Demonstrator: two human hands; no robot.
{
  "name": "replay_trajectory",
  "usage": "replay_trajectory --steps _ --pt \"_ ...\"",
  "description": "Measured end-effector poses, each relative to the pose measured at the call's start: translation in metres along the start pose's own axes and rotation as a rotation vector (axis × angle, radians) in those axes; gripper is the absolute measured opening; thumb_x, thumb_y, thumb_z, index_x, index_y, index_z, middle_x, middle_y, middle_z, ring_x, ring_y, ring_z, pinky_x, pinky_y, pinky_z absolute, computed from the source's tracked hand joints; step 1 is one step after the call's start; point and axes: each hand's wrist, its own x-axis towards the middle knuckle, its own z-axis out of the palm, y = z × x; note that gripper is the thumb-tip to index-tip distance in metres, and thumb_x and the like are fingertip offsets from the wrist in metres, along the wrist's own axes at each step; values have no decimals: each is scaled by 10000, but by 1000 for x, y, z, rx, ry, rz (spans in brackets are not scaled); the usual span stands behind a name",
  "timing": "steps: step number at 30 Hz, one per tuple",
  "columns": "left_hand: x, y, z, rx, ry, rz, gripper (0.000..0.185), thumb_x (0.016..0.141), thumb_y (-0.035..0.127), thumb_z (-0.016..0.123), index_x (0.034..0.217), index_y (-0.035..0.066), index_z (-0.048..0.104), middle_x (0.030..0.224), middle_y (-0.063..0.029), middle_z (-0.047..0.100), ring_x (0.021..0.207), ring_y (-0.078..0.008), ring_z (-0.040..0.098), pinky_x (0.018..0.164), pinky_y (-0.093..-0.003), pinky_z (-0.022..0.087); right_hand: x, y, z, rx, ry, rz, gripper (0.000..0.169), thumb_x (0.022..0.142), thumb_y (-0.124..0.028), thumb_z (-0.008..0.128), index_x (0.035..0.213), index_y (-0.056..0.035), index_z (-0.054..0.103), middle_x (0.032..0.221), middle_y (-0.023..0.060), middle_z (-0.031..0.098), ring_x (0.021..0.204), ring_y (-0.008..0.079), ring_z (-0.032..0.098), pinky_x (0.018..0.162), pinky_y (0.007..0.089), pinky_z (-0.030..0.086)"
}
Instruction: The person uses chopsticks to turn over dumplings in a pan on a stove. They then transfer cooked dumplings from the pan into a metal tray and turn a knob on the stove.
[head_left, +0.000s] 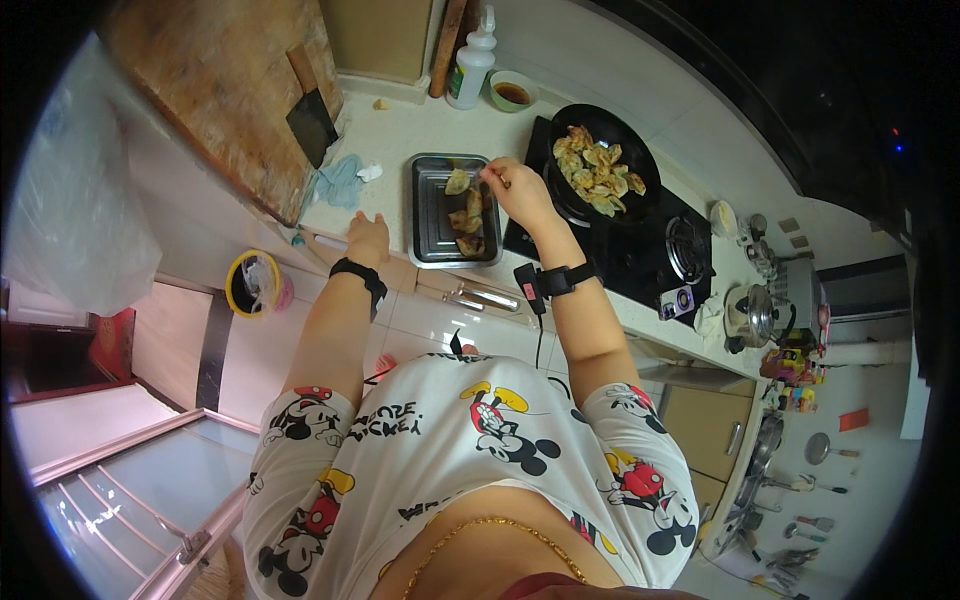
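My right hand (516, 191) is over the right rim of a dark rectangular metal tray (431, 244). Its fingers are pinched together; whether a thin utensil is between them is hard to make out. Several pan-fried dumplings (466, 219) lie in the tray. To its right, a black wok (646, 161) on the gas stove holds many more browned dumplings (596, 171). My left hand (367, 236) rests at the counter's front edge, left of the tray, fingers slightly apart and holding nothing. A light blue cloth (341, 182) lies just beyond it.
A cleaver (312, 127) lies by a large wooden board (225, 90) at left. Behind the tray stand a white spray bottle (471, 67) and a bowl of brown sauce (514, 91). The black gas stove (615, 251) has a second burner. A yellow-rimmed bin (251, 283) stands on the floor.
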Motion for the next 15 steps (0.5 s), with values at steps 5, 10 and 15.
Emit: replay_trajectory --steps 5,10,15 --pt "0 4 0 35 25 -3 1023 551 317 783 1340 31 199 1338 -321 192 1200 -398 314 945 -379 366 -10 8 6 -16 -160 -34 187 795 -192 577 791 -10 622 830 123 605 679 308 577 583 338 453" --pt "2 2 3 15 10 -19 1016 558 314 781 1340 33 198 1344 -318 177 1208 -398 300 948 -380 365 -17 21 18 28 -24 -43 200 785 -189 584 754 7 604 771 135 596 678 315 573 591 364 455" --pt "7 2 5 -42 15 -27 985 588 284 767 1343 37 185 1352 -298 180 1218 -387 291 963 -371 348 -28 24 11 126 102 25 209 801 -158 573 720 33 596 741 121 585 618 283 571 549 332 448"
